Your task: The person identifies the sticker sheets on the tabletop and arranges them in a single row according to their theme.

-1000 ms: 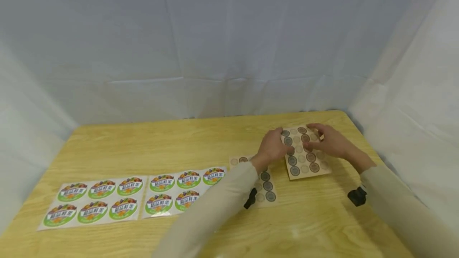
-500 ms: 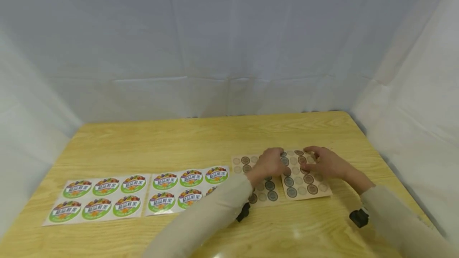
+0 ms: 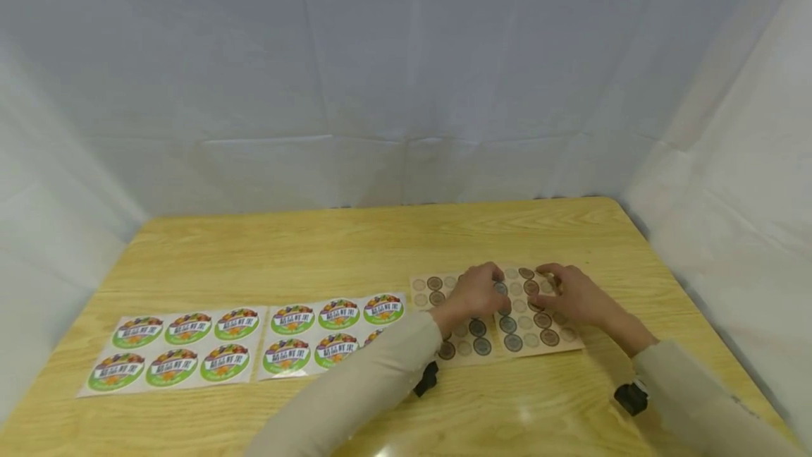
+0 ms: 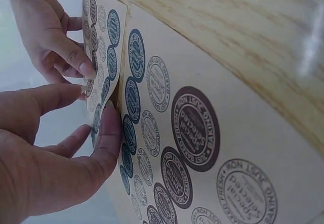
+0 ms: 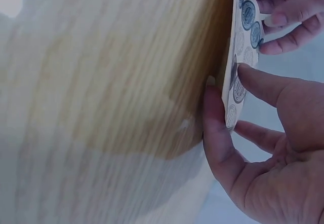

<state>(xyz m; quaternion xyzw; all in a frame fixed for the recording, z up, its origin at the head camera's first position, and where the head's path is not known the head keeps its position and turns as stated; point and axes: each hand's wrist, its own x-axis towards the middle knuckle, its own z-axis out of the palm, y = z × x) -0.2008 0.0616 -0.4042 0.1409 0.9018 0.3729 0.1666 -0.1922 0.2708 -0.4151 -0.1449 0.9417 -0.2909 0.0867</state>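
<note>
A beige sheet of round stickers (image 3: 525,321) in dark, brown and pale rows is held between both hands at the right of the table. My left hand (image 3: 474,293) pinches its left edge. On the right edge, my right hand (image 3: 574,296) has its thumb above and a finger under the paper, seen in the right wrist view, where the sheet (image 5: 244,41) stands slightly off the wood. A matching sticker sheet (image 4: 195,127) lies flat just to its left. In the head view, my left hand and forearm cover part of that sheet.
Two white sheets of fruit-label stickers, a left one (image 3: 171,348) and a right one (image 3: 311,333), lie in a row on the wooden table (image 3: 285,252). My left sleeve (image 3: 368,379) crosses the right one. A pale curtain (image 3: 380,76) stands behind the table.
Both hands have brought the held sticker sheet nearer and lowered it beside the flat matching sheet. In the last half second it has shifted slightly left.
</note>
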